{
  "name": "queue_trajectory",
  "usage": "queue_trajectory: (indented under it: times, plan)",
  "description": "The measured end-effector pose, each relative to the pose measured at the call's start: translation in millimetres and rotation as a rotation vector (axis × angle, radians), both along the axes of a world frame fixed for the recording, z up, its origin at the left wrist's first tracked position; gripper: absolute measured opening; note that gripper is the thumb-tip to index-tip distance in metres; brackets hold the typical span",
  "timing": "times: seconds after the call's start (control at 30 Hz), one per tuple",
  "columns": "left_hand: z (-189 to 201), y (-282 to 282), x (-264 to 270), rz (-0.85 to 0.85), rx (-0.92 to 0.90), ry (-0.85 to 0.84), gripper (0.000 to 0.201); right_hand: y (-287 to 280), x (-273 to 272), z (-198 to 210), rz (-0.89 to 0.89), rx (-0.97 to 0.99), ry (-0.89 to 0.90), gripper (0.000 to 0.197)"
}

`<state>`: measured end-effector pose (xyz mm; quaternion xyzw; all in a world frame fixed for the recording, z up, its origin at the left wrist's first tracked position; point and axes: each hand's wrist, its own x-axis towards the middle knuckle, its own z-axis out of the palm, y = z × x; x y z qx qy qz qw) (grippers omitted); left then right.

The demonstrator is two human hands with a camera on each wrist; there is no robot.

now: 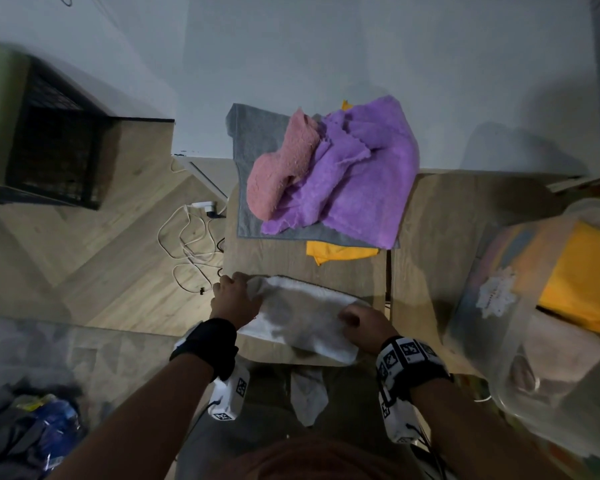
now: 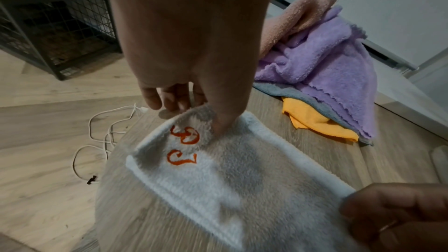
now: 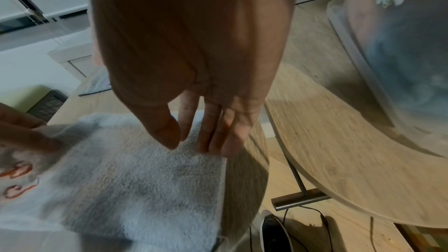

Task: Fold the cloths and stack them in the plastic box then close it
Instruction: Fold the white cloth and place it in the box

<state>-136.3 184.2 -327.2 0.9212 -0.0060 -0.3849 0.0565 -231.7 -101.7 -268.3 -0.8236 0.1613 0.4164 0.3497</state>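
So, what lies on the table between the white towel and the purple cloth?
In the head view, a yellow cloth peeks from under the grey cloth beneath the purple cloth; next to the white towel only bare table.

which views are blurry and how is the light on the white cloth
Head view: dim overall, white cloth brightest, with hand shadows across it; plastic box smeared at the edge. Left wrist view: cloth's near part motion-blurred, orange stitching clearer. Right wrist view: cloth and box soft, right hand dark.
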Motion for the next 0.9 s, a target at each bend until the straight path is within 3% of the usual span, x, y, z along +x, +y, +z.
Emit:
queue_trajectory:
  times: [0.07, 0.17, 0.3, 0.57, 0.67, 0.8, 0.9]
  plan:
    - [25, -10, 2, 0.009, -0.078, -0.008, 0.071, -3, -3, 1, -0.036, -0.015, -0.020, 0.031]
    - [65, -32, 0, 0.195, -0.276, -0.038, 0.020, -8, -6, 3, -0.115, -0.017, -0.045, 0.022]
    - [79, -62, -16, 0.196, -0.387, -0.016, 0.023, -16, -6, 9, -0.150, -0.015, -0.040, 0.027]
    - [73, -134, -52, -0.064, -0.545, 0.137, 0.036, -30, -11, 17, -0.192, -0.009, -0.016, 0.026]
    - [68, -147, -60, -0.077, -0.570, 0.195, 0.037, -34, -14, 19, -0.225, 0.009, -0.016, 0.024]
    - [62, -141, -57, 0.063, -0.545, -0.035, 0.019, -39, -18, 21, -0.264, 0.033, -0.018, 0.025]
    - [58, -125, -51, 0.201, -0.497, -0.217, 0.040, -40, -19, 23, -0.290, 0.037, -0.001, 0.026]
